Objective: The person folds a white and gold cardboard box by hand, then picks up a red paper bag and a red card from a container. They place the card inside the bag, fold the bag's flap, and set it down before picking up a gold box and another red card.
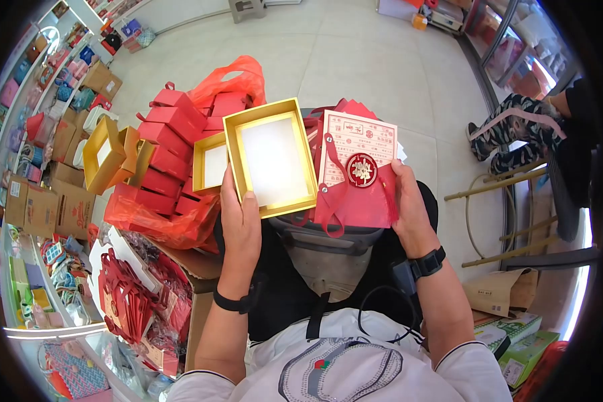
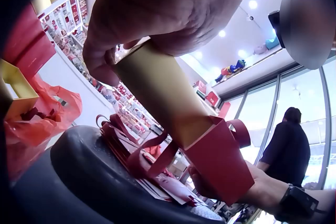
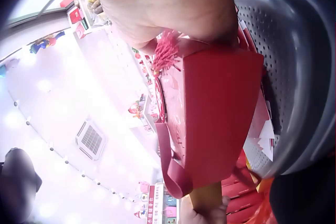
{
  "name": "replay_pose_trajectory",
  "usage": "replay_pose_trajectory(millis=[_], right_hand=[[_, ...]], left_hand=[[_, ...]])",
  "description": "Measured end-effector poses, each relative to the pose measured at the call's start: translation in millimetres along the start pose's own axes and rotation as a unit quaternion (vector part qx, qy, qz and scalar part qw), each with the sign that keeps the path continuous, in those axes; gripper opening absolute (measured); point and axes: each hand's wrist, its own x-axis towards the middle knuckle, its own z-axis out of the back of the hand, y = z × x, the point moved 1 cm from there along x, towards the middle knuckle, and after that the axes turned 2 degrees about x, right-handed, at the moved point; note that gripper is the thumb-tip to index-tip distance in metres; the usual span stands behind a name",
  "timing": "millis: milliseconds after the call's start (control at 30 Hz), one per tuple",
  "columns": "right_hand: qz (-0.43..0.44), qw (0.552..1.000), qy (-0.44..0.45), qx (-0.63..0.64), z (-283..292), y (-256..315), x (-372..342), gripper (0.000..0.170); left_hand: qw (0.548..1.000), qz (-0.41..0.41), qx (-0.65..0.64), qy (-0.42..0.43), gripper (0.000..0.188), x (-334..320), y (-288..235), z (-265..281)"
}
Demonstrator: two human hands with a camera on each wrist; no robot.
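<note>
My left hand (image 1: 242, 224) grips a gold open box (image 1: 272, 157) with a white inside by its lower left edge; in the left wrist view its gold side (image 2: 160, 85) shows under the fingers. My right hand (image 1: 413, 204) holds a red box (image 1: 365, 211) by its right side. That box has a patterned pink front, a round character ornament (image 1: 361, 170), a red ribbon and a tassel (image 3: 167, 50). The two boxes are close side by side, above a grey stool (image 2: 79, 176). In the left wrist view the gold box's end meets the red box's opening.
Stacked red boxes (image 1: 171, 134) in a red plastic bag (image 1: 238, 77) stand at left, with more gold boxes (image 1: 104, 155) beside them. A carton of red bags (image 1: 124, 295) sits lower left. Shelves line the far left; a person's legs (image 1: 522, 130) and a chair are at right.
</note>
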Motion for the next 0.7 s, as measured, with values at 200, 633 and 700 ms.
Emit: replay_pose_trajectory(millis=[200,633,700], right_hand=[[0.019,0.999,0.011,-0.029,7.9,-2.3,1.6,0.054],[-0.004,0.994,0.053,-0.097,9.2,-7.9,-13.7,0.051],[-0.011,0.993,0.043,-0.105,14.1,-6.0,-13.0,0.052]], left_hand=[[0.998,0.001,0.017,0.06,0.058,-18.9,7.7,2.2],[0.992,0.019,-0.079,0.096,0.046,32.2,3.0,19.8],[0.984,0.051,-0.107,0.129,0.038,31.7,1.4,22.9]])
